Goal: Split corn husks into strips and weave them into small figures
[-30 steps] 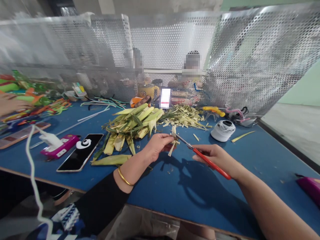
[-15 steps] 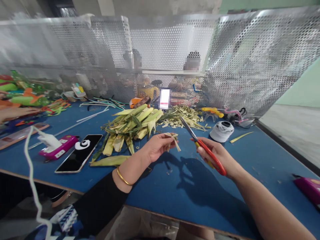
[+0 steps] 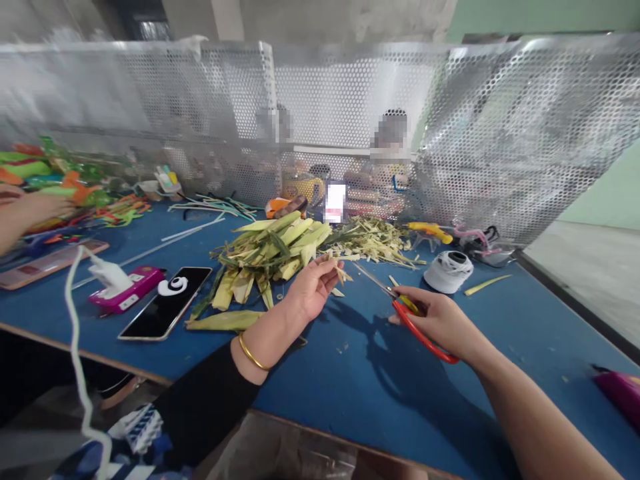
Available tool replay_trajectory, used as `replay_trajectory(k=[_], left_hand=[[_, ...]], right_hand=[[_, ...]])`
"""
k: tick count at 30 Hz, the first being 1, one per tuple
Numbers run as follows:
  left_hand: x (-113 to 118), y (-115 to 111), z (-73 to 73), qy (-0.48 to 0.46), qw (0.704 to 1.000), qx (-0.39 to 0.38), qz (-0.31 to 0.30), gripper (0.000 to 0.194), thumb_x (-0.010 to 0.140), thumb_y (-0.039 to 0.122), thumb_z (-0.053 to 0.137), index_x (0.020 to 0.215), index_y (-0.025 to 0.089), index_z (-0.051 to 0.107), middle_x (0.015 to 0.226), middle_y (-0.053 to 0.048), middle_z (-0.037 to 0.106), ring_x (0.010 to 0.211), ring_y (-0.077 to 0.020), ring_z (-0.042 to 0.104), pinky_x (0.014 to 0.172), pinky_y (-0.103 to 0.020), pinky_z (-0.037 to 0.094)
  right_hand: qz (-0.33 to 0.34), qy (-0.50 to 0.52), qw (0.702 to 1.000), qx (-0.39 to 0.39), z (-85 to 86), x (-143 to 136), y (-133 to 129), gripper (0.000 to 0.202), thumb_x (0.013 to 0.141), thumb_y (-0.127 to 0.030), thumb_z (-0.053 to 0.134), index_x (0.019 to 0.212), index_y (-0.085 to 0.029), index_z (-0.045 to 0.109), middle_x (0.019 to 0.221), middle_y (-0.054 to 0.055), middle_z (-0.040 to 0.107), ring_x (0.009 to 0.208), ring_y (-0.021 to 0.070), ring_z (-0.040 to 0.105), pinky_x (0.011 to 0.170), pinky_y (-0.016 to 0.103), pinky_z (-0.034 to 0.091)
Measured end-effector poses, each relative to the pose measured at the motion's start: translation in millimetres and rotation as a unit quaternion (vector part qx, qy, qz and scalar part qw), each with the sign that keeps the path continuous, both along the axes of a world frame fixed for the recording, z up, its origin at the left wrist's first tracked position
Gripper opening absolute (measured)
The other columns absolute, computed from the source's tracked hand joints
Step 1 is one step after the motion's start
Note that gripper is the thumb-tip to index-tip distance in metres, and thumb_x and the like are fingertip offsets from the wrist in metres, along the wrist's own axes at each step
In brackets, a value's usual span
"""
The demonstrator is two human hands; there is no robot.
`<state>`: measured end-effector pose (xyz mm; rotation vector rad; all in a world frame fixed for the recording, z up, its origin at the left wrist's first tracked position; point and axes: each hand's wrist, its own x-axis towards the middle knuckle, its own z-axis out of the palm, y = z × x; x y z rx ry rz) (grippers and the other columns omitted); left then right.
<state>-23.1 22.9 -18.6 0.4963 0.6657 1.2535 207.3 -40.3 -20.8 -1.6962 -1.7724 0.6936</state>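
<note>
Pinched in the fingers of my left hand [image 3: 313, 287] is a small bundle of pale husk strips [image 3: 341, 269]. My right hand [image 3: 440, 320] holds red-handled scissors [image 3: 425, 337], whose blades point up and left toward the bundle without touching it. Behind my left hand lies a heap of green-yellow corn husks [image 3: 280, 247], with one long husk [image 3: 225, 321] in front of it. Cut husk scraps [image 3: 375, 239] are piled to the right of the heap. A white spool of thread [image 3: 449, 272] stands beyond my right hand.
A black phone [image 3: 167, 303] and a magenta power strip [image 3: 127, 290] with a white cable lie at the left. A perforated metal screen [image 3: 345, 93] runs along the back. Another person's hand [image 3: 30, 210] is at the far left, near colourful plastic items.
The scissors have turned lower and flatter in my right hand. My left hand has shifted slightly left with the bundle, and small pale pieces now lie on the table near the blades.
</note>
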Motion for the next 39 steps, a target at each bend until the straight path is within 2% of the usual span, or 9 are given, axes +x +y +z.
replay_trajectory(k=[4,10,14,19,26,39], left_hand=[[0.1,0.6,-2.6,-0.009,1.000,0.010,0.005,0.016,0.070,0.006,0.072,0.079,0.016,0.061,0.073,-0.002,0.069,0.068,-0.0104,0.065,0.069,-0.020,0.052],[2.8,-2.2,-2.4,0.020,1.000,0.021,0.001,0.022,0.066,0.006,0.074,0.081,0.016,0.061,0.073,-0.002,0.068,0.070,-0.0113,0.065,0.065,-0.020,0.050],[3.9,-1.6,-2.1,0.023,0.999,0.028,0.004,0.022,0.066,0.005,0.074,0.080,0.015,0.061,0.070,0.000,0.066,0.068,-0.0097,0.064,0.065,-0.018,0.049],[3.8,-2.8,-1.6,0.024,0.999,0.026,-0.011,0.019,0.068,0.005,0.071,0.080,0.015,0.060,0.075,-0.003,0.070,0.076,-0.0123,0.068,0.072,-0.020,0.051],[3.1,-2.1,-2.4,0.037,0.999,0.028,-0.010,0.017,0.070,0.006,0.070,0.082,0.015,0.063,0.076,-0.003,0.070,0.077,-0.0133,0.068,0.072,-0.022,0.052],[2.9,0.1,-5.7,0.047,0.998,0.030,-0.017,0.020,0.070,0.009,0.073,0.085,0.015,0.061,0.077,-0.004,0.071,0.078,-0.0136,0.069,0.073,-0.022,0.053]], right_hand=[[0.032,0.011,0.999,0.013,-2.4,-1.9,-0.5,0.062,0.061,-0.048,0.076,0.116,-0.019,0.070,0.105,0.008,0.074,0.094,0.0284,0.068,0.084,0.036,0.053],[0.031,0.024,0.998,0.045,-5.2,-3.3,-1.4,0.058,0.064,-0.045,0.075,0.116,-0.019,0.070,0.099,0.007,0.075,0.083,0.0248,0.068,0.076,0.034,0.055],[0.036,0.021,0.997,0.059,-4.1,-1.7,-1.8,0.058,0.065,-0.047,0.075,0.116,-0.019,0.070,0.094,0.007,0.074,0.081,0.0240,0.067,0.073,0.034,0.054],[0.052,0.016,0.996,0.076,-4.8,-0.9,-1.8,0.058,0.067,-0.049,0.074,0.116,-0.018,0.070,0.095,0.007,0.072,0.077,0.0220,0.065,0.072,0.032,0.054],[0.057,-0.001,0.995,0.087,-3.0,-1.5,-2.9,0.059,0.069,-0.053,0.073,0.117,-0.018,0.070,0.097,0.007,0.072,0.081,0.0226,0.065,0.073,0.032,0.053],[0.064,-0.001,0.995,0.072,0.2,-1.7,-4.1,0.061,0.071,-0.057,0.071,0.116,-0.016,0.071,0.094,0.008,0.073,0.079,0.0219,0.065,0.074,0.031,0.052]])
